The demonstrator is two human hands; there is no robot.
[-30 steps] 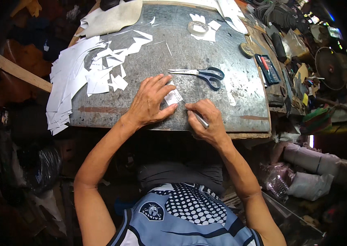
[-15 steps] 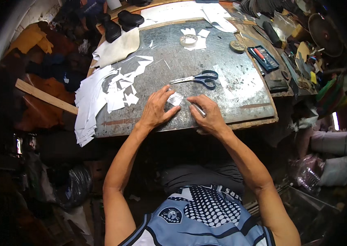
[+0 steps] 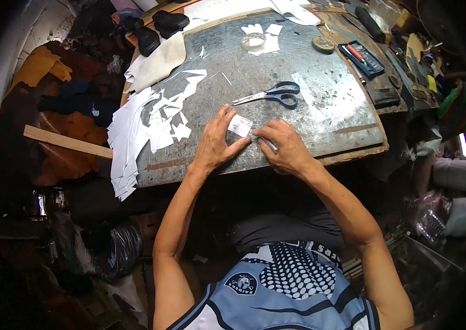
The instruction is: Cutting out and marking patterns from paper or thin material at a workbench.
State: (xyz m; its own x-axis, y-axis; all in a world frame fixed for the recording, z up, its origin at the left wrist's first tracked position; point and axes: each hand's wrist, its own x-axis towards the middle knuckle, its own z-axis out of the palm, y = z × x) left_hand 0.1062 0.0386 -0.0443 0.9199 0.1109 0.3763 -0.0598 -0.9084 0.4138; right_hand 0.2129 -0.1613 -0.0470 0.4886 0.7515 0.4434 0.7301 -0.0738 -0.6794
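Observation:
A small white paper piece (image 3: pixel 240 125) with fine dark markings lies flat on the metal-topped table (image 3: pixel 211 52). Against its left side rests my left hand (image 3: pixel 217 144), thumb and fingers apart, with fingertips at the paper's edge. My right hand (image 3: pixel 285 144) is closed round a slim silver-grey tool (image 3: pixel 270 145), its working tip hidden near the paper's lower right corner. I cannot make out whether it is a pen or a blade. Just beyond both hands lie dark-blue-handled scissors (image 3: pixel 277 94), blades partly apart and pointing left.
White paper scraps (image 3: pixel 169 113) and a stack of sheets (image 3: pixel 128 137) cover the table's left side. A tape roll (image 3: pixel 253 41), a round tin (image 3: pixel 322 44) and a blue tray (image 3: pixel 362 58) stand farther back. Black shoes (image 3: pixel 169 23) sit far left; a wooden plank (image 3: pixel 67 141) juts out left.
My right hand has come in closer to the paper, its fingertips now at the paper's corner. More of the paper shows beside my left hand. The whole view has shifted slightly.

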